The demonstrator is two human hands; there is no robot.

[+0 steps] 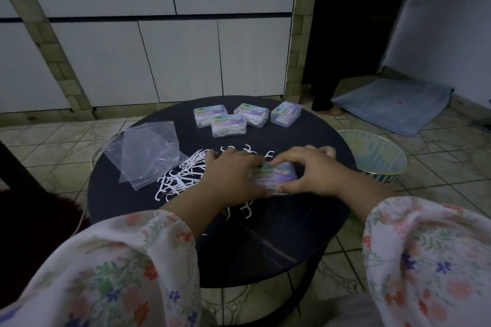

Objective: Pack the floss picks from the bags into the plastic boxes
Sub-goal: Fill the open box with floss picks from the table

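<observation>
Writing: each box carries a pastel label with a line of print, but it is too small and blurred for me to read; no brand can be made out.
My left hand (233,175): palm down over the left end of the plastic box (273,176) I am working on, fingers curled over its far edge, gripping it.
My right hand (308,170): arched over the right end of the same box, fingers curled on the far side, thumb pressed at the near edge, clamped on it.
Sleeves: both my arms reach in from the near edge in loose floral sleeves (430,260).
Box in my hands: clear, rectangular, lid label in purple and teal; it sits low over the middle of the round dark table (279,241). I cannot tell whether the lid is fully closed.
Loose floss picks (180,178): white, heaped on the table just left of my left hand, a few more scattered beyond my fingers and near my wrists.
Empty bags (146,154): clear zip bags lying flat at the table's left side, touching the heap.
Packed boxes (228,125): 4 at the far edge, 3 clustered with white picks showing inside, 1 slightly apart to the right.
Basin (377,159): pale, round, on the tiled floor right of the table.
</observation>
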